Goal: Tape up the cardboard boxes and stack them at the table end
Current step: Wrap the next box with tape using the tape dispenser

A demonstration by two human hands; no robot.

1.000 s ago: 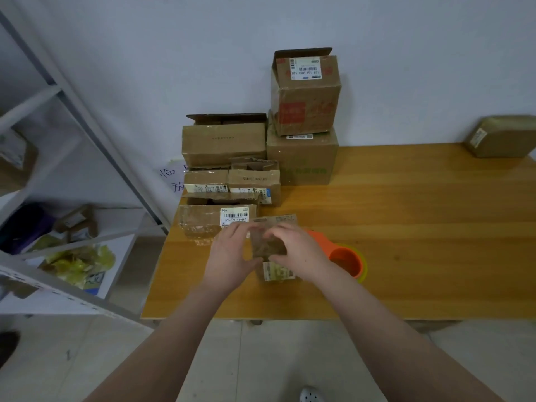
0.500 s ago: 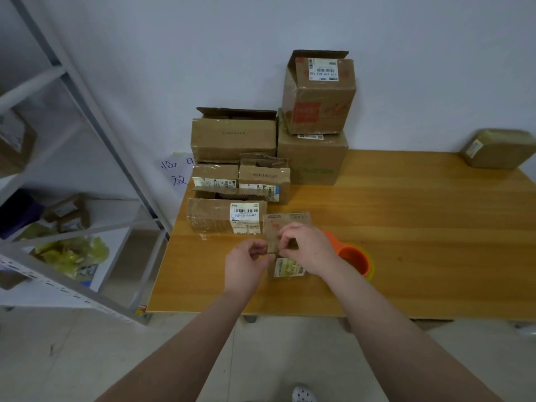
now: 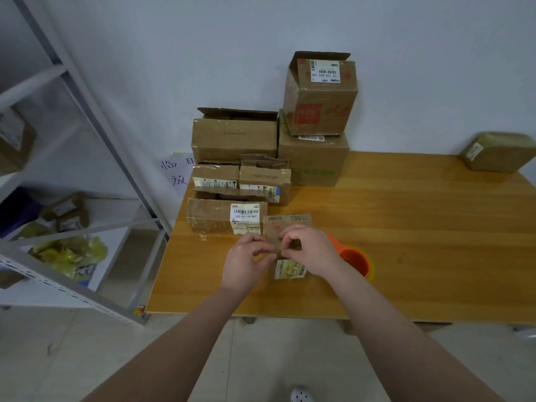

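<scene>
- The small cardboard box [image 3: 293, 223] stands on the wooden table [image 3: 406, 242] near its front edge, towards the left end; a printed label shows on its near face; its inside is hidden from you.
- Your left hand [image 3: 246, 261] sits at the box's left top edge, fingers curled, thumb and forefinger pinched together against the cardboard; your right hand [image 3: 311, 250] lies over the top, fingertips curled in and pinching at the same spot; whether flap or tape is between them cannot be told.
- An orange tape roll [image 3: 355, 261] lies just beside the box, right of your right hand.
- A long box with a barcode label [image 3: 214, 216] lies just left and behind; behind it sit two small labelled boxes [image 3: 216, 175] side by side.
- Further back a wide box with raised flaps [image 3: 235, 139] rests on them; a large green-printed box [image 3: 314, 163] carries a red-panelled box [image 3: 319, 97] with one flap up; none shows its contents.
- A wrapped parcel [image 3: 499, 152] lies well apart at the far right corner.
- The metal shelving [image 3: 87, 91] on your left holds small boxes [image 3: 68, 211] and a yellow bag [image 3: 69, 252].
</scene>
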